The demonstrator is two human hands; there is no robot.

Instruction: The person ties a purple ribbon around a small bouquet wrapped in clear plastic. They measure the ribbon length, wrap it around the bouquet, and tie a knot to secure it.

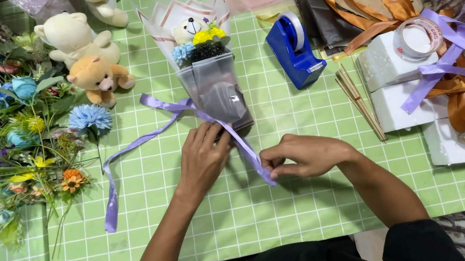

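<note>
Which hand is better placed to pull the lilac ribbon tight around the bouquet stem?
Probably the right hand: it already pinches the lilac ribbon end between its fingertips, clear of the small teddy bouquet. The left hand rests at the wrapped base, steadying it.

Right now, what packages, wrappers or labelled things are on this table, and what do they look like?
Bouquet wrap: centre, grey and clear cone holding a small bear and flowers.
Tape roll: right, on white foam blocks, clear ring with red print.
Tape dispenser: right of the wrap, blue, unlabelled.
Plastic bag: top right, clear over dark sheets.
No signs or screens.
</note>
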